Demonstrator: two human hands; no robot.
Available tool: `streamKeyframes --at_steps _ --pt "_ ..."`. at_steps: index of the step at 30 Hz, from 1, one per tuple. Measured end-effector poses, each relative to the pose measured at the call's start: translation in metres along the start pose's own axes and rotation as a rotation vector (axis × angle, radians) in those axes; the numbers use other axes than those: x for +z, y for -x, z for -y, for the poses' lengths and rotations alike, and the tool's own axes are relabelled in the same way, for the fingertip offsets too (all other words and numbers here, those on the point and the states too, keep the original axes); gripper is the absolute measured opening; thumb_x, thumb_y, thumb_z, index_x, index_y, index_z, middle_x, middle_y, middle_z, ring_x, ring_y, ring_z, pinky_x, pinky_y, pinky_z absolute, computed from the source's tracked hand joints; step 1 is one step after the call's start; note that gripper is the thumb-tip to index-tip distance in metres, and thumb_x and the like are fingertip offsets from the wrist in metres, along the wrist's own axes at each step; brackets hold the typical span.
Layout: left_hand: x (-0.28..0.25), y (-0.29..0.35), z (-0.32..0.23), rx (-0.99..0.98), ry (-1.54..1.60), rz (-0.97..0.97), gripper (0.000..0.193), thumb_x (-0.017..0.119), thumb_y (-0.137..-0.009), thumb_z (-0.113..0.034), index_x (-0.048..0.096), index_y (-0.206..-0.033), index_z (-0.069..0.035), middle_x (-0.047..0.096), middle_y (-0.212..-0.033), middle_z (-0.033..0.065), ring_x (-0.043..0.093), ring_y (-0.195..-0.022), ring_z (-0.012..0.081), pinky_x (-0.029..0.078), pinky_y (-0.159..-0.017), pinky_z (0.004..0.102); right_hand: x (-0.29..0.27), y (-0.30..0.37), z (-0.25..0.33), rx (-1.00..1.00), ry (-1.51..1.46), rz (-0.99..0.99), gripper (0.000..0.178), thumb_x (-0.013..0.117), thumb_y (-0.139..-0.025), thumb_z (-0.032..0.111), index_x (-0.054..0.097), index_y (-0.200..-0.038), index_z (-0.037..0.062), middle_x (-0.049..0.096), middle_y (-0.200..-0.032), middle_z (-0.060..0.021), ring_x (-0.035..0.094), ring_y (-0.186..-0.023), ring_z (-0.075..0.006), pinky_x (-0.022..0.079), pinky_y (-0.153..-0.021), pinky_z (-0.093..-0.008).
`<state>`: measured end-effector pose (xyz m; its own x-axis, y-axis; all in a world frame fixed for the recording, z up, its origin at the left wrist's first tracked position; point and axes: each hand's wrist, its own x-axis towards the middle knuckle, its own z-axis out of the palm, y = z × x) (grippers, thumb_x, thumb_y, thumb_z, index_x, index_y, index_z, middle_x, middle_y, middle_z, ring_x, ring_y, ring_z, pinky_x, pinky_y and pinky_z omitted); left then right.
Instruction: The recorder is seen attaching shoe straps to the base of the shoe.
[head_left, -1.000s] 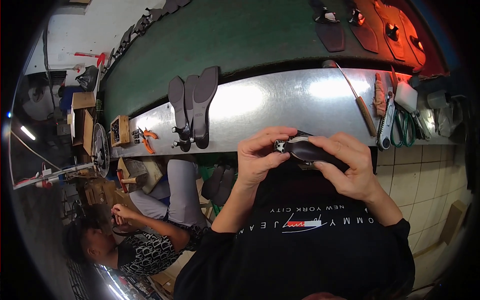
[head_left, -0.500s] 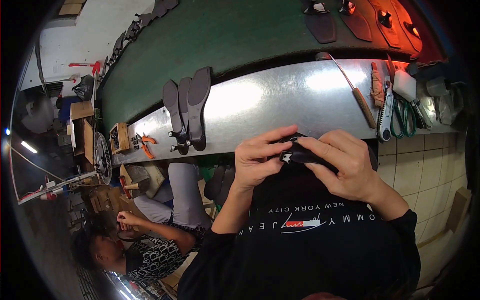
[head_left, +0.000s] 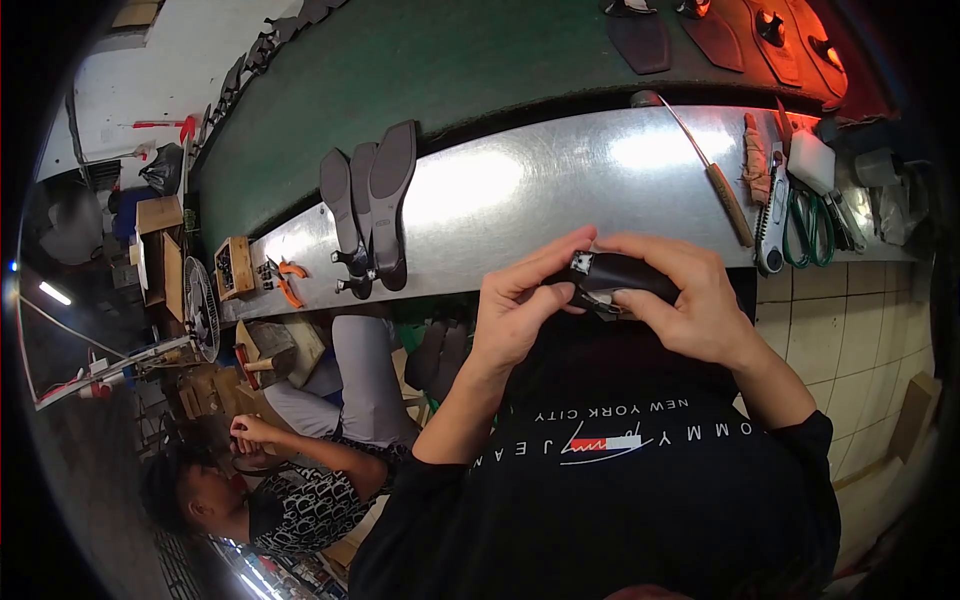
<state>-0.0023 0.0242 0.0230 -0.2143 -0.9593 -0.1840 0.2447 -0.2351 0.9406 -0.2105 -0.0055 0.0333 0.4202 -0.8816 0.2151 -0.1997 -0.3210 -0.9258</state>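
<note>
In front of my chest, over the near edge of the metal bench point(head_left: 470, 250), I hold a black shoe sole with a heel point(head_left: 630, 272). A small silvery-white spot shows at its left end. My left hand point(head_left: 522, 308) pinches that end, with the thumb below and the fingers stretched along the top. My right hand point(head_left: 690, 300) is wrapped round the other end, its thumb pressing on the near side, where a pale patch shows. Much of the piece is hidden by my fingers. Several dark soles with heels point(head_left: 393, 190) lie left of my hands on the bench.
Right on the bench lie an awl point(head_left: 728, 200), a box cutter point(head_left: 771, 220), green-handled scissors point(head_left: 808, 235) and a white container point(head_left: 811, 160). Orange-handled pliers point(head_left: 290, 285) and a wooden box point(head_left: 235, 268) are left. More soles point(head_left: 640, 45) rest on the green surface point(head_left: 480, 70). A co-worker point(head_left: 310, 500) sits lower left.
The black piece has been turned: its silvery end has moved up, and its dark curved side now faces up. My left thumb has shifted under it; both hands keep hold.
</note>
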Motion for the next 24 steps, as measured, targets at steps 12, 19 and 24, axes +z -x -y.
streamKeyframes --at_steps 12,19,24 --pt "0.005 0.006 -0.004 -0.123 0.081 -0.065 0.045 0.042 -0.082 0.009 0.058 -0.123 -0.001 0.055 -0.129 0.0141 0.061 -0.105 0.0178 0.058 -0.073 0.0259 0.000 0.002 0.002 -0.022 0.207 0.111 0.019 0.068 -0.070 0.001 0.070 -0.088 0.0067 0.059 -0.076 -0.0098 0.060 -0.069 -0.0234 0.046 -0.060 -0.0321" --pt "0.003 0.003 0.000 -0.177 -0.010 -0.127 0.041 0.053 -0.079 0.007 0.062 -0.118 0.000 0.063 -0.118 0.0110 0.062 -0.095 0.0119 0.054 -0.063 0.0200 -0.001 -0.002 -0.001 -0.238 0.340 0.185 0.022 0.069 -0.070 0.008 0.069 -0.091 0.0137 0.055 -0.084 -0.0090 0.057 -0.078 -0.0271 0.045 -0.065 -0.0379" --pt "0.003 0.000 0.003 -0.180 -0.007 -0.153 0.038 0.052 -0.077 0.007 0.062 -0.113 0.001 0.065 -0.113 0.0086 0.062 -0.093 0.0095 0.051 -0.061 0.0178 -0.003 0.001 -0.002 -0.063 0.193 0.269 0.025 0.072 -0.066 0.010 0.066 -0.090 0.0137 0.053 -0.084 -0.0084 0.057 -0.078 -0.0274 0.045 -0.065 -0.0377"
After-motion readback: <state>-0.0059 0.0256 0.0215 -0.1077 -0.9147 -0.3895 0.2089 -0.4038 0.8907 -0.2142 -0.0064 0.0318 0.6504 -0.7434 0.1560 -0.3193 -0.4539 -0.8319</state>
